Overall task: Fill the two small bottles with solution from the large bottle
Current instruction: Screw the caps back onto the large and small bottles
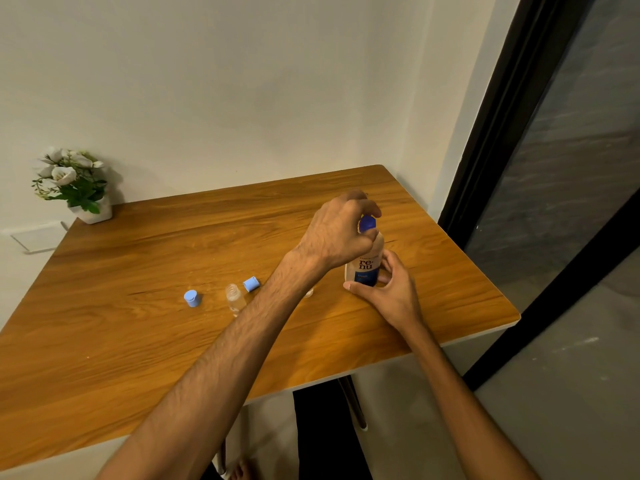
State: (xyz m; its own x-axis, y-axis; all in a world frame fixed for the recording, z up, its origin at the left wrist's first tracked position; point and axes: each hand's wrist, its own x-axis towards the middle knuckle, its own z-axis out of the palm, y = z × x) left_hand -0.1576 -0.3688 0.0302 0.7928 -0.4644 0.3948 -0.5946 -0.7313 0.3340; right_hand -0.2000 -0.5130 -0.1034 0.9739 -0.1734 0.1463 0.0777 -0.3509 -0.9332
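Observation:
The large white bottle [367, 268] with a blue label stands upright on the right part of the wooden table [138, 341]. My right hand [391, 289] grips its lower body. My left hand [341, 230] reaches across and pinches its dark blue cap [367, 223]. One small clear bottle [234, 297] stands uncapped at the table's middle. A second small bottle [309, 292] is mostly hidden behind my left forearm. Two light blue caps lie loose: one cap [192, 298] left of the clear bottle, the other cap [251, 284] just right of it.
A white pot of artificial flowers [74, 183] stands at the table's far left corner by the wall. A dark door frame [491, 133] runs down the right. The table's near edge [346, 375] and a table leg [353, 403] are below my arms.

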